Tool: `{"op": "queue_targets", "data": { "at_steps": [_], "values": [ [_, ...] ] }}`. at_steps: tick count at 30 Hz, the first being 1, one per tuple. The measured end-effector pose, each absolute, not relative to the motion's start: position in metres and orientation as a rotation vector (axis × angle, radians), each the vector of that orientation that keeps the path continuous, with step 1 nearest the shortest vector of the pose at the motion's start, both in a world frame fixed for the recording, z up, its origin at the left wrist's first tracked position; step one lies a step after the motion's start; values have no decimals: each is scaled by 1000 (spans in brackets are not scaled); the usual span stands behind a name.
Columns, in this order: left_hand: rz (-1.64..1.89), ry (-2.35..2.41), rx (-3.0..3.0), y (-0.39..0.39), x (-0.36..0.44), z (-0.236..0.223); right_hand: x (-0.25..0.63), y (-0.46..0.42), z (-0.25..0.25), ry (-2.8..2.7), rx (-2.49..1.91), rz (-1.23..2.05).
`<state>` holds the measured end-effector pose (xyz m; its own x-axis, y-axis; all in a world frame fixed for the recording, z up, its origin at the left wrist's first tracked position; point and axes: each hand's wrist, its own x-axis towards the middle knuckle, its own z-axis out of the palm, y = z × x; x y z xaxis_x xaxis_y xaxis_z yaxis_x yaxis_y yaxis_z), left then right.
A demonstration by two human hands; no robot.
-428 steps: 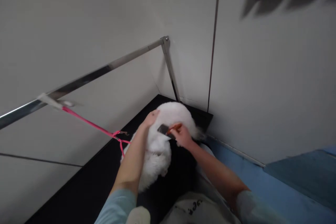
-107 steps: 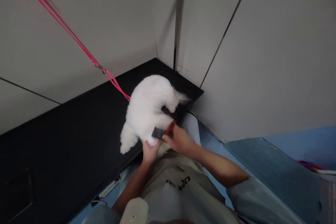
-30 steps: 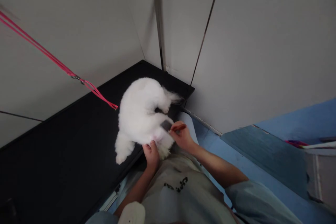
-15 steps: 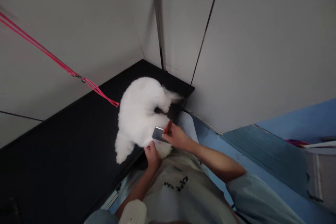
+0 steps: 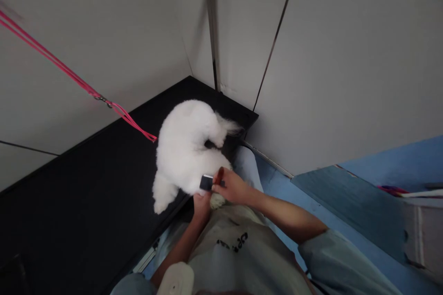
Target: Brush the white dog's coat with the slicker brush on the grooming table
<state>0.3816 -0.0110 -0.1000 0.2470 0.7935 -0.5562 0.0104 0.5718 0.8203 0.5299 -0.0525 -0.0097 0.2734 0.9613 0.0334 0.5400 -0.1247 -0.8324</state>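
1. A white, fluffy-coated dog (image 5: 187,143) lies curled on a flat black rectangular table (image 5: 86,207), near the table's far end, with part of its body reaching over the near edge.
2. The right hand (image 5: 233,186), above the table's near edge, grips the reddish-brown handle of a brush (image 5: 206,183) whose dark rectangular head sits against the white coat.
3. The left hand (image 5: 201,205), at the table's near edge, touches the dog just below the brush head; its fingertips are hidden, so I cannot tell how firmly it is closed.
4. A doubled pink cord leash (image 5: 69,72) with a small metal clip slants down over the table's back edge, its lower end beside the dog.
5. A slim grey metal post (image 5: 212,18) rises at the table's far end.
6. A greyish apron (image 5: 242,253) with dark lettering covers the person, close to the table's near side.
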Motion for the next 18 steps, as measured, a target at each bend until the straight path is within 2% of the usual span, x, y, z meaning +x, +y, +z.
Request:
{"op": "queue_targets", "data": {
  "at_steps": [4,9,13,18],
  "values": [
    [644,1198,843,-9,378,-105,530,-57,-9,-1187,-1863,393],
    [574,1077,898,-8,375,-109,525,-59,-14,-1331,-1794,696],
    [548,1021,949,-5,376,-111,522,-60,-16,-1204,-1862,460],
    [556,1062,1001,-2,376,-112,527,-61,-17,-1224,-1859,626]
  ]
}}
